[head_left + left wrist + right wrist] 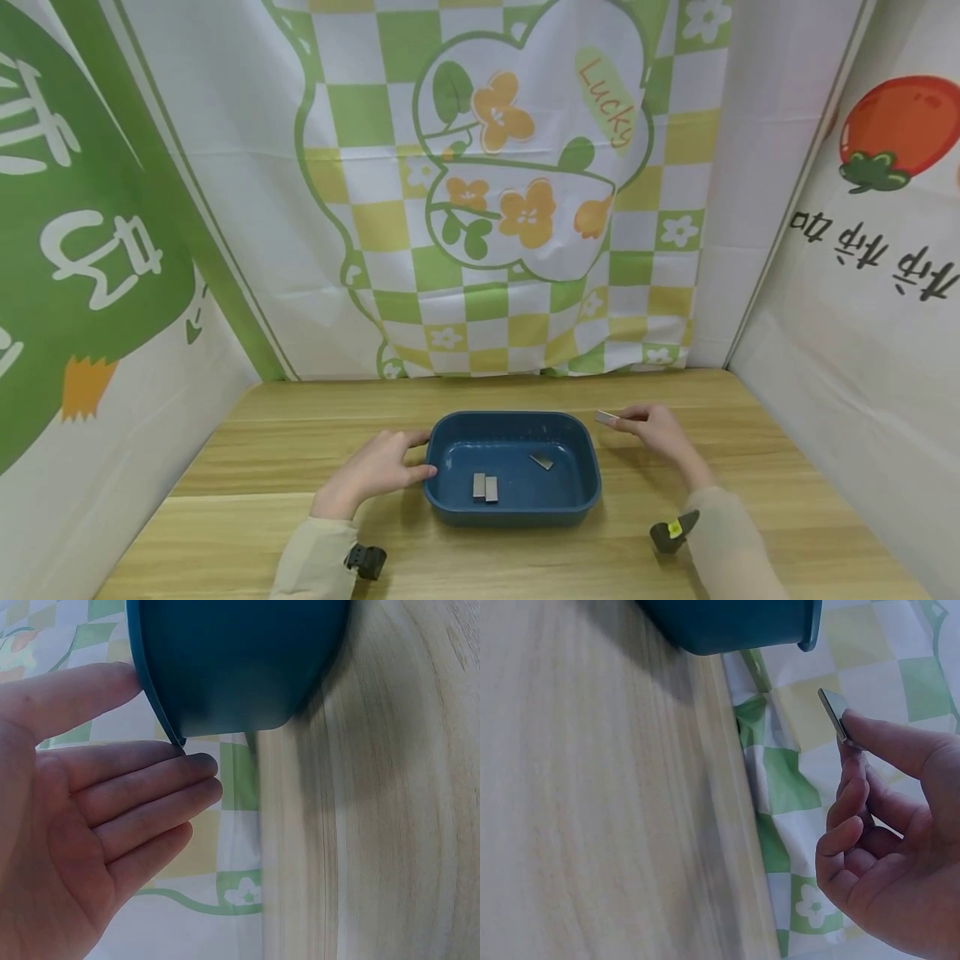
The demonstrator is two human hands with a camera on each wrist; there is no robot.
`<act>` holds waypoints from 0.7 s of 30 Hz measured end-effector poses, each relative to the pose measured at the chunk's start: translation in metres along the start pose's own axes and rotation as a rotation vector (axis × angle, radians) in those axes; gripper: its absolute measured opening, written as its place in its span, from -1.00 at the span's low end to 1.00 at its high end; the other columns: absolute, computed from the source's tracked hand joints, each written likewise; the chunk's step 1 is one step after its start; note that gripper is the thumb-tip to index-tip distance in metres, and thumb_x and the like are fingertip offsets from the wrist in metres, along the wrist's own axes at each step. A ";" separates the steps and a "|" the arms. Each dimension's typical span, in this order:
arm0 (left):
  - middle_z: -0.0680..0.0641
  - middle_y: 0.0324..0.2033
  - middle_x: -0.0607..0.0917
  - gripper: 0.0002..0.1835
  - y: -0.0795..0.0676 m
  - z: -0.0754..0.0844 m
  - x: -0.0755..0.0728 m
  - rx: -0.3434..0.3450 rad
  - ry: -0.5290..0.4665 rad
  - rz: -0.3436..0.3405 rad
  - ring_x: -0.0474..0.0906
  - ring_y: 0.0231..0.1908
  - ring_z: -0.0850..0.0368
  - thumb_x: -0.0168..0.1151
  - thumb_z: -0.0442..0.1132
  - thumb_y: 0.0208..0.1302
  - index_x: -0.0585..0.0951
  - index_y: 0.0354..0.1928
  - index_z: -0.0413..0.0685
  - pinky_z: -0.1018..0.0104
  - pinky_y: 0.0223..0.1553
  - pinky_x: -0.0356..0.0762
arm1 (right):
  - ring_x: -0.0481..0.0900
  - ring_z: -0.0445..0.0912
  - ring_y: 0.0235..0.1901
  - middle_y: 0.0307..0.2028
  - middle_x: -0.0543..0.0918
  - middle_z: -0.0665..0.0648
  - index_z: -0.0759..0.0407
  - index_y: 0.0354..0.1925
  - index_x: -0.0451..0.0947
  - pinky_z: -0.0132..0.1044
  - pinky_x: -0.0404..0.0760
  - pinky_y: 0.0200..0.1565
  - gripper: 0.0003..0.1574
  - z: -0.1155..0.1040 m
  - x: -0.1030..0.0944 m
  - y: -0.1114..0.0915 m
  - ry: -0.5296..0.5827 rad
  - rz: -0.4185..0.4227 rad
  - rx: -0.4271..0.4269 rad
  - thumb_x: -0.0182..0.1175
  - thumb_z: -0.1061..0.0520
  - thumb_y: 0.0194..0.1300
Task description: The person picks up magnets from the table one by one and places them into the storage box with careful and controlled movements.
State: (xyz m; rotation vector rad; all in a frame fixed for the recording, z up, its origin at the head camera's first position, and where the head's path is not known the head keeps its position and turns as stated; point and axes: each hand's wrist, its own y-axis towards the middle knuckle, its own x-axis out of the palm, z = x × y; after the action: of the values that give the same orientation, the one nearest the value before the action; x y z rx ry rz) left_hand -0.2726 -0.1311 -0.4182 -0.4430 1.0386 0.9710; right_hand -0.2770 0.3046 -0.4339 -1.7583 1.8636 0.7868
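Observation:
A dark blue rectangular plastic bin (517,515) stands on the wooden table. Inside it, two small flat silver metal blocks (478,487) lie side by side near the front left, and a third metal block (542,461) lies at an angle toward the back right. My left hand (375,468) is at the bin's left end, thumb and fingers extended, with fingertips right at the rim. To the right of the bin, my right hand (658,429) pinches another small silver metal block (832,714) between thumb and fingers, raised above the table. Its other fingers are curled.
The wooden table (300,533) ends at a green-and-white checked cloth (405,333) hanging behind it. Printed cloth walls stand at left and right. Each wrist carries a small black camera, one by the left sleeve (311,558), one by the right sleeve (727,542).

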 end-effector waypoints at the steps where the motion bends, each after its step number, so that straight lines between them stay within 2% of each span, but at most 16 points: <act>1: -0.24 0.11 0.59 -0.42 0.000 0.000 0.000 0.001 -0.001 0.000 0.51 0.13 -0.17 0.34 -0.08 0.16 0.52 0.17 -0.25 -0.06 0.13 0.48 | 0.50 -0.11 -0.34 -0.27 0.69 0.19 0.30 -0.22 0.68 -0.31 0.47 -0.31 -0.61 -0.001 0.000 0.000 -0.001 -0.002 -0.006 0.31 -0.02 0.16; 8: -0.25 0.10 0.59 -0.43 0.000 0.001 -0.001 -0.002 0.002 -0.001 0.52 0.13 -0.17 0.34 -0.09 0.16 0.52 0.16 -0.26 -0.06 0.13 0.48 | 0.44 -0.11 -0.39 -0.31 0.67 0.16 0.30 -0.20 0.68 -0.31 0.43 -0.35 -0.61 -0.008 -0.003 -0.003 0.022 -0.014 0.000 0.30 -0.02 0.18; 21: -0.25 0.11 0.58 -0.43 0.000 0.001 0.000 -0.009 -0.010 -0.005 0.50 0.14 -0.18 0.33 -0.09 0.17 0.51 0.17 -0.26 -0.08 0.14 0.47 | 0.51 -0.11 -0.32 -0.26 0.70 0.16 0.28 -0.18 0.67 -0.31 0.49 -0.30 -0.56 -0.017 -0.008 -0.004 -0.011 -0.028 -0.015 0.31 -0.07 0.18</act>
State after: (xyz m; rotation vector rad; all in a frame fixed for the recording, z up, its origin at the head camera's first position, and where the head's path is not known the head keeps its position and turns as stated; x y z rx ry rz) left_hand -0.2725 -0.1304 -0.4174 -0.4479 1.0238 0.9728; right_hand -0.2718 0.2987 -0.4170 -1.7817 1.8264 0.8010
